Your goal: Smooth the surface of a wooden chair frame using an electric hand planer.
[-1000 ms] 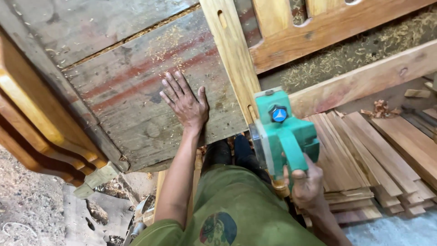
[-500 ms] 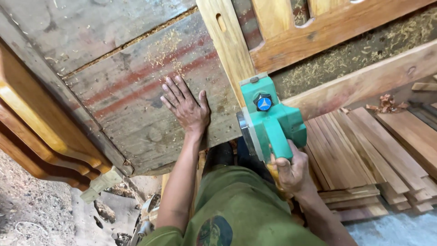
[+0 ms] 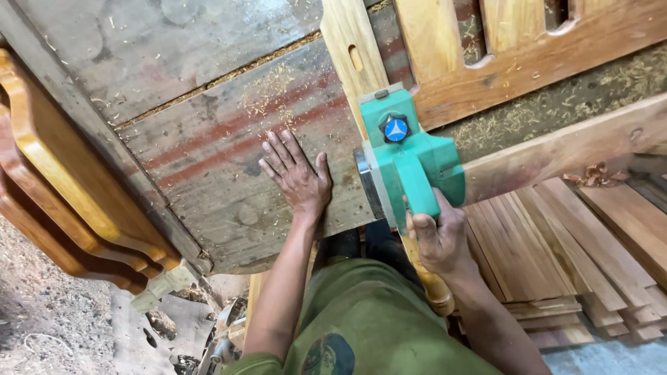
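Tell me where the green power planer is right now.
In the head view the green power planer sits right of centre on the pale wooden post, gripped by the right hand, with the left hand flat on the workbench beside it.

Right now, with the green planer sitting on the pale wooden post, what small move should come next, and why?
Probably push the green planer a little further up along the pale wooden post. The right hand grips its handle, the tool sits at the post's near end, and most of the post lies ahead. The left hand lies flat on the worn workbench, clear of the tool's path.
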